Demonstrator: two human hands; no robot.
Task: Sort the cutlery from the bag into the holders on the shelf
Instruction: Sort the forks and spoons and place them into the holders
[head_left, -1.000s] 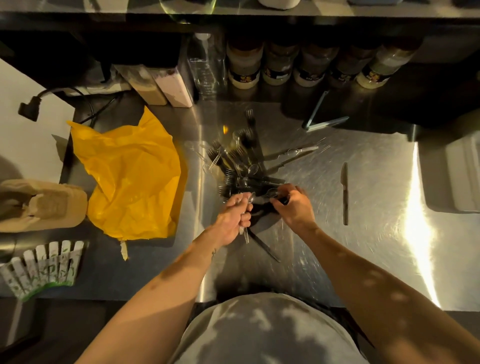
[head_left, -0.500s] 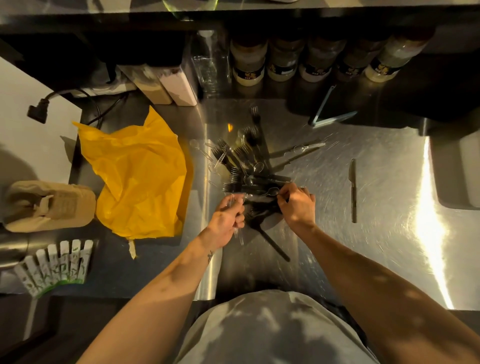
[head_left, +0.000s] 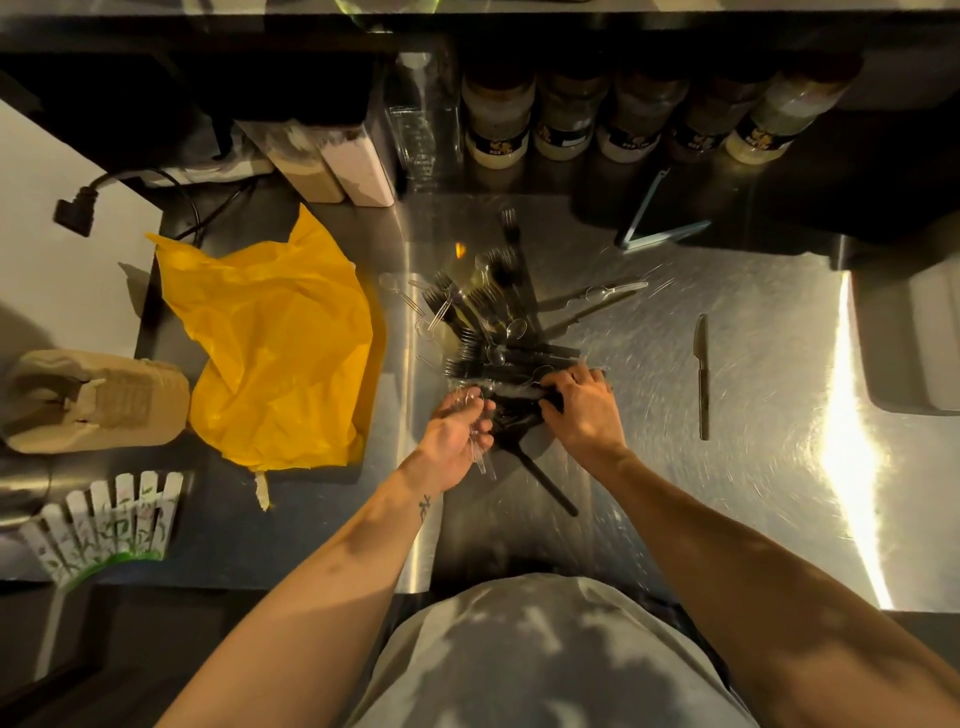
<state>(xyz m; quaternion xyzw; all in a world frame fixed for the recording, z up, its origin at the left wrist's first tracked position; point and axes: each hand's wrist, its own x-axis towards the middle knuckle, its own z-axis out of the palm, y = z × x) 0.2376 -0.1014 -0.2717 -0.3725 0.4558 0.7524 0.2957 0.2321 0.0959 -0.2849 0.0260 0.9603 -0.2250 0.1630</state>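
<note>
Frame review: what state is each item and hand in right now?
Yellow bag: crumpled, lying flat on the counter.
Cutlery pile: heaped loose, unsorted.
Black knife: lying alone, apart from the pile.
Left hand: grips clear spoons.
Right hand: grips black pieces in the pile.
Jars: upright, in a row.

head cam | looks steeply down, forward | close over steel counter (head_left: 727, 467) | single view

No text readable here. The spice jars (head_left: 497, 136) along the back each carry a dark label band with a yellowish logo, but we can't resolve the print. The tattoo (head_left: 425, 507) on the left forearm looks like a character mark, illegible. The paper sleeves (head_left: 106, 519) show only a leaf pattern.
</note>
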